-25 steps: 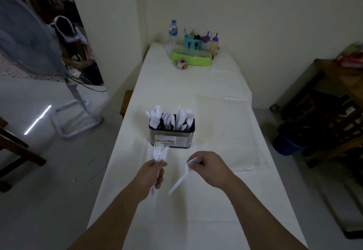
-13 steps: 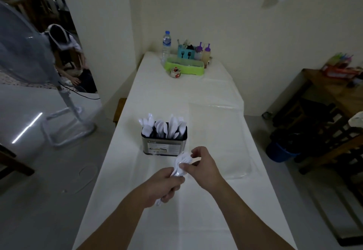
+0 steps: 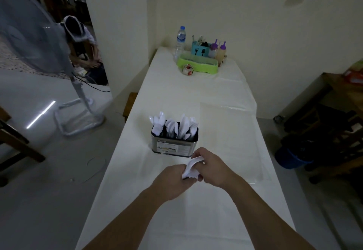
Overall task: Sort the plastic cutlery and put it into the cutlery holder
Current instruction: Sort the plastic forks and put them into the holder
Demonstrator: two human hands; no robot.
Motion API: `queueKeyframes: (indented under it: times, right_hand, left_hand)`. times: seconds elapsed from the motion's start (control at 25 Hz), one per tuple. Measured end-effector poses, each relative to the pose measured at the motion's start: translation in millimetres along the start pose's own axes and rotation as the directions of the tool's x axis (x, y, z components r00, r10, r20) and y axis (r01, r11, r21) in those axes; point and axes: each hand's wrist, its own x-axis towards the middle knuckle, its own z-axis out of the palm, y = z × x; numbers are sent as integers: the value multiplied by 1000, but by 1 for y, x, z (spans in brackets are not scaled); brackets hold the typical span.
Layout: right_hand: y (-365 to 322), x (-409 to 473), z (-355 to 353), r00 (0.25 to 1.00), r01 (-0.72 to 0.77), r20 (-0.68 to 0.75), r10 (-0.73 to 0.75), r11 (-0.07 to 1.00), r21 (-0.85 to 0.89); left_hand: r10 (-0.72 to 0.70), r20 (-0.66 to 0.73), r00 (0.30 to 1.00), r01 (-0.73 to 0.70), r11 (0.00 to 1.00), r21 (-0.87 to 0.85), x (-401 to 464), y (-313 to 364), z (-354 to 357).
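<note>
Long white-clothed table (image 3: 196, 96), cream walls, both hands (image 3: 214, 168) closed on white cutlery (image 3: 191, 168) (near holder (image 3: 173, 147))

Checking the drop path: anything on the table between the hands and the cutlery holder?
Nothing. In the head view, only a bare strip of white tablecloth separates the cutlery holder from the left hand and right hand, which together grip white plastic cutlery.

Brushed-metal cutlery holder (image 3: 174, 146) — glossy label, white plastic cutlery (image 3: 191, 168), matt cloth-covered table (image 3: 196, 96)

cutlery holder (image 3: 174, 146) label, txt too small to read
</note>
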Motion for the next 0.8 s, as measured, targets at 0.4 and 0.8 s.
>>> queueKeyframes:
  times: [0.4,0.8]
  right_hand:
    - [-13,16,-6,995,-85,-31,100,945,317]
    - [-14,31,-5,998,-6,-65,26,957,290]
  left_hand:
    - [74,-227,971,14,932,363,35,3,-9]
    - [12,-141,990,-15,1000,-21,28,-6,-24]
